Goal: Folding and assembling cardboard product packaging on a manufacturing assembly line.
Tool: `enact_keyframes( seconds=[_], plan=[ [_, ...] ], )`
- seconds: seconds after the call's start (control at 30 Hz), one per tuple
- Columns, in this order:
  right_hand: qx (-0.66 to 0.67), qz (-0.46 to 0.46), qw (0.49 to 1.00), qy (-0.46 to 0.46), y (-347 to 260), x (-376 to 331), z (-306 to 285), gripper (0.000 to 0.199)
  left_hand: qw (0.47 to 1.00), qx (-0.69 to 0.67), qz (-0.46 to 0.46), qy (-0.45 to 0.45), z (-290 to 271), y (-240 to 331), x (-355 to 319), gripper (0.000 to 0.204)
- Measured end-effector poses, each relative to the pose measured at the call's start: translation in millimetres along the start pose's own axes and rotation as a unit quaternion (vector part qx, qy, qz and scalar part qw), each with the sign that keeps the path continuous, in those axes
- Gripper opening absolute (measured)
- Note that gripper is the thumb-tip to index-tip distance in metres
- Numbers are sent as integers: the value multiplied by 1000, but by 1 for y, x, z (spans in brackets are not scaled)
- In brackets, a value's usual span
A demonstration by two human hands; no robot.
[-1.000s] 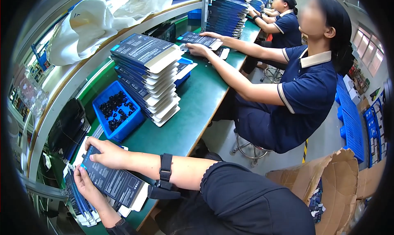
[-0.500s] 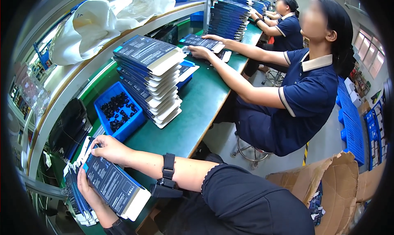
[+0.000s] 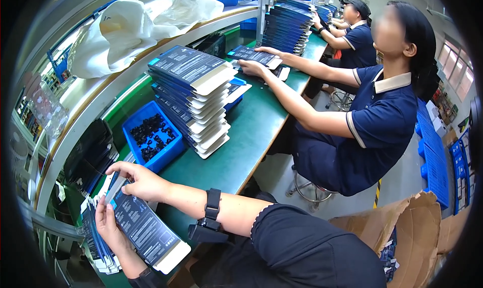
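Head view, only one I have: my left hand [image 3: 108, 226] is clenched on the lower-left edge of a dark flat carton [image 3: 146, 232], fingers wrapped around its near long side. Right hand [image 3: 143, 181] grips the same carton at its top end, fingertips pinched on the upper edge, so both grips are closed on that one piece. The carton is tilted, printed face up, white flap at its lower-right end, held just above the near-left corner of the green worktop [image 3: 251, 132]. Under and left of it I see a fanned pile of similar flat cartons [image 3: 93, 240], touching or nearly touching my left hand; can't tell which. A black wrist strap with a small unit [image 3: 209, 220] sits on my right forearm. Further along the worktop: a blue bin of small black parts [image 3: 153, 139], just beside a tall stack of flat cartons [image 3: 193, 99] with white flaps facing right. White bags [image 3: 136, 26] lie on the shelf above. A co-worker in a navy polo [image 3: 382, 117] sits to my right, both hands on another flat carton [image 3: 251, 54] farther down; another person sits beyond, near a second stack [image 3: 287, 24]. Torn cardboard box [image 3: 402, 227] on the floor at lower right.
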State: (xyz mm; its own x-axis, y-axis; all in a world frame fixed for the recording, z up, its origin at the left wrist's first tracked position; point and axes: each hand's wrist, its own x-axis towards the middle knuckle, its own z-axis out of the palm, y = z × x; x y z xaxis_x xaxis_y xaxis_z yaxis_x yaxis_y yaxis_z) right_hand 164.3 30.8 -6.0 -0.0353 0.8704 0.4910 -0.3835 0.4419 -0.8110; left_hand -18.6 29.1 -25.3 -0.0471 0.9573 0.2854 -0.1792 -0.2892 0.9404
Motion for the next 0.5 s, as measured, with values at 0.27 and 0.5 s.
enact_keyframes(
  seconds=[0.27,0.5],
  plan=[
    [-76,211,966,-131,-6,1,-8,33,993,62,56,-87,-4,5,-5,17],
    [-57,122,988,-81,-8,6,-25,23,977,180,83,-75,13,19,-6,40]
  ],
)
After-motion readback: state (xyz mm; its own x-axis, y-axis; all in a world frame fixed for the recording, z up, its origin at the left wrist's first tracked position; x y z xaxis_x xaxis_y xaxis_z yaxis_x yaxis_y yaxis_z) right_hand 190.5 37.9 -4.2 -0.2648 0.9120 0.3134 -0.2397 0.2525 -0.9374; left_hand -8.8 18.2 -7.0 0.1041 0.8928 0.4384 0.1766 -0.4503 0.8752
